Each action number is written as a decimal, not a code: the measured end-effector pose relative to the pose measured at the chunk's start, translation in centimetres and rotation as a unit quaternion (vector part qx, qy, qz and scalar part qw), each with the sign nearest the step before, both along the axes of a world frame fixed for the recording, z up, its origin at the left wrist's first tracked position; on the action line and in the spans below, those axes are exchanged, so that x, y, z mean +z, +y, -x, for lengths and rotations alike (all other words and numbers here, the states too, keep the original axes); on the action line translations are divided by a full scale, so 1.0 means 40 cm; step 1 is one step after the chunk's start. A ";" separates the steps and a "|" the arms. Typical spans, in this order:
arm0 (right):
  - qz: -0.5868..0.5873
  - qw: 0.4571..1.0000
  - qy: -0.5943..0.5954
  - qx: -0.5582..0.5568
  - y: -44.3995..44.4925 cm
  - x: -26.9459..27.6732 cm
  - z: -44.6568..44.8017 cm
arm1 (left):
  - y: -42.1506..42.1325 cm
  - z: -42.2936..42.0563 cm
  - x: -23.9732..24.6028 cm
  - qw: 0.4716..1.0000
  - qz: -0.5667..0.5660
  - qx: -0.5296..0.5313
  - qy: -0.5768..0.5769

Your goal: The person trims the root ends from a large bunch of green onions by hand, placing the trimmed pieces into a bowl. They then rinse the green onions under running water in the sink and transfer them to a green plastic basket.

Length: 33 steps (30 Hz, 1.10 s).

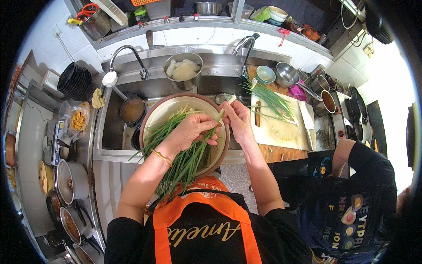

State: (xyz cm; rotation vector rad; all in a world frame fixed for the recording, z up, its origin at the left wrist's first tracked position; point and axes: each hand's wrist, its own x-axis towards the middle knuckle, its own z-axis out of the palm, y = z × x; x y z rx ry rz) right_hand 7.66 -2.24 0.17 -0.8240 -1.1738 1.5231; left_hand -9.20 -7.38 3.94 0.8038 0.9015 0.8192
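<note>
Over a round cream basin (pixel 158 110) with a brown rim, my left hand (pixel 194 129) grips a green onion (pixel 220 115) along its green part. My right hand (pixel 238 117) pinches the same stalk near its white end, which points up and away from me. A large heap of green onions (pixel 178 155) fills the left and near side of the basin, its long leaves hanging over the rim toward my orange apron (pixel 211 184). The basin rests across the front of a stainless steel sink (pixel 112 138).
A white cutting board (pixel 280 135) at the right carries more green onions (pixel 270 99) and a cleaver (pixel 306 115). A steel pot (pixel 183 84) of pale food stands behind the basin. Pots (pixel 72 181) line the left counter. A co-worker (pixel 349 198) stands close at my right.
</note>
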 end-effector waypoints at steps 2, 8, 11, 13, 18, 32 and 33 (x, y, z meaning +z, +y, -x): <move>-0.095 0.972 -0.205 -0.063 0.006 -0.001 -0.002 | 0.002 0.002 -0.007 1.000 0.010 -0.014 -0.011; -0.233 0.917 -0.138 -0.293 0.115 -0.013 -0.074 | 0.010 0.018 0.000 0.999 -0.004 -0.017 -0.035; -0.215 0.829 -0.437 -0.274 0.186 -0.060 -0.173 | 0.053 0.064 0.033 0.989 -0.089 0.072 -0.090; -0.203 0.837 -0.445 -0.246 0.200 -0.116 -0.203 | 0.096 0.101 0.059 0.966 -0.118 0.202 -0.109; -0.039 0.965 -0.232 -0.114 0.139 -0.171 -0.196 | 0.178 0.209 0.120 0.906 -0.184 0.342 -0.167; 0.056 0.973 -0.026 0.224 -0.153 -0.001 -0.003 | 0.197 0.259 0.173 0.840 -0.303 0.413 -0.179; 0.048 0.974 -0.047 0.217 -0.146 0.001 -0.003 | 0.193 0.258 0.177 0.835 -0.300 0.432 -0.161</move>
